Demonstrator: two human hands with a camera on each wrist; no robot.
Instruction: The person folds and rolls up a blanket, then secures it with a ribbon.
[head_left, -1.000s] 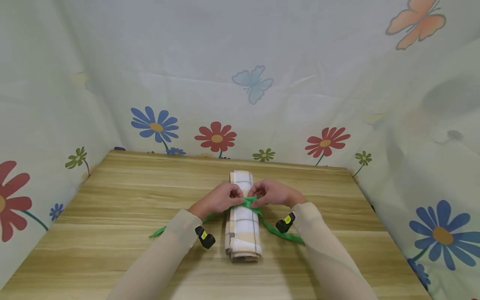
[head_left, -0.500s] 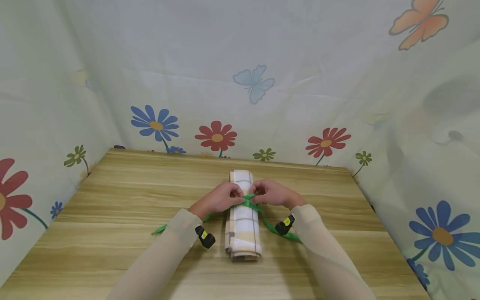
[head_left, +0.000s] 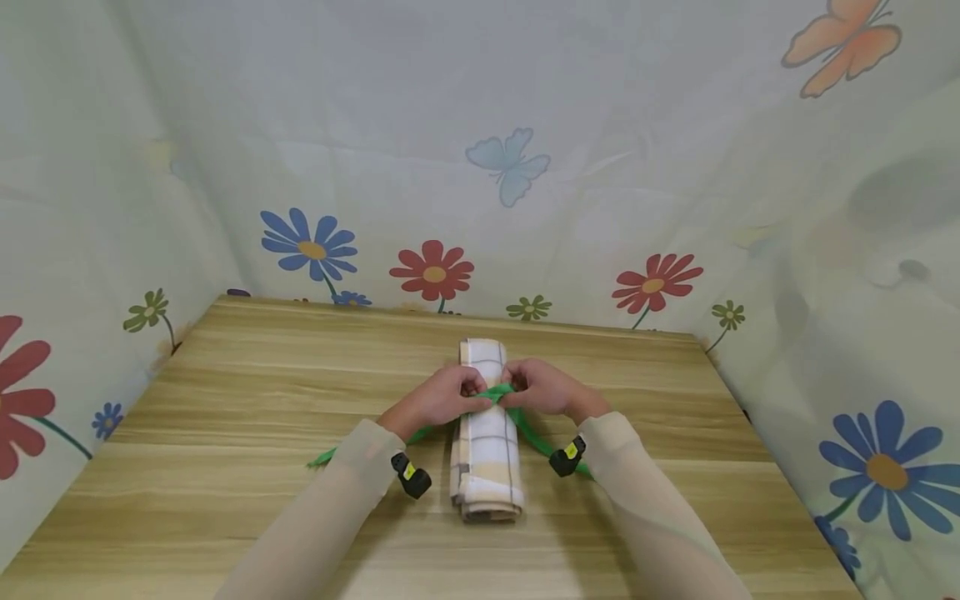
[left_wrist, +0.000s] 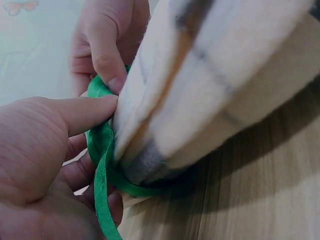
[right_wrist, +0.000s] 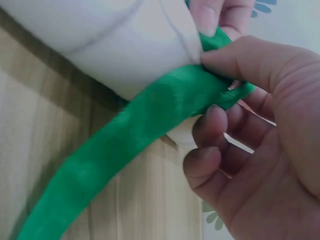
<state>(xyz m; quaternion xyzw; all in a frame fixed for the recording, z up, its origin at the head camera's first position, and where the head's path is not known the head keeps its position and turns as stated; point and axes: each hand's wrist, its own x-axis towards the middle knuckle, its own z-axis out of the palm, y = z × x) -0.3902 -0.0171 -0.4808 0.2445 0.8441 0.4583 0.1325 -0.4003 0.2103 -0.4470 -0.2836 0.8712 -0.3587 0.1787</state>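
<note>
Fingers [right_wrist: 250,57]: left hand [head_left: 438,396] and right hand [head_left: 551,387] each pinch the ribbon [right_wrist: 125,135], thumbs near one another. Ribbon: green, passes around the roll [head_left: 489,479], with lengths leading off either side. Roll: checked cloth, lies directly beneath the fingertips, one end toward the person. Sleeves [head_left: 300,521]: pale, each bearing a black device [head_left: 411,475]. Table [head_left: 337,342]: wood-grained. Walls [head_left: 375,83]: pale sheeting, printed with flowers and butterflies.

Person's wear: left sleeve [head_left: 307,517] and right sleeve [head_left: 663,508], both long, plain, pale beige; left wrist camera [head_left: 417,483] and right wrist camera [head_left: 561,463], both small, black, compact, each marked in bright yellow.
</note>
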